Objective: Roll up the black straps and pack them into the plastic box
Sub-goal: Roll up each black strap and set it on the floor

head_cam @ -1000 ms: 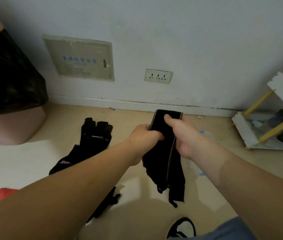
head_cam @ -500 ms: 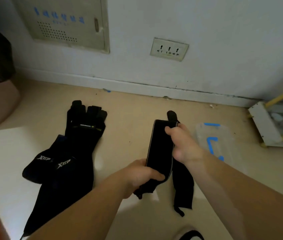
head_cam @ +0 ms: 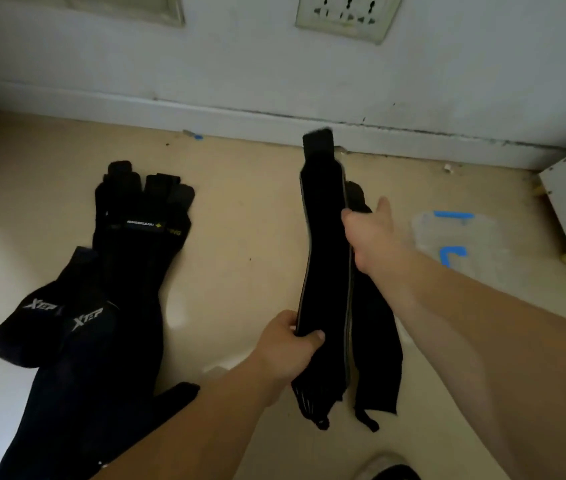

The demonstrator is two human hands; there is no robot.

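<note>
black strap (head_cam: 325, 258) stretched between left hand (head_cam: 286, 348) and right hand (head_cam: 368, 230).

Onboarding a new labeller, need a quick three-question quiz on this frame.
1. True or false: the held strap is already rolled up.
2. The plastic box lies: A) left of the left hand; B) right of the right hand; C) between the hands.
3. Which hand grips the strap's near end?
Key: 1 false, it is stretched out; 2 B; 3 left.
</note>
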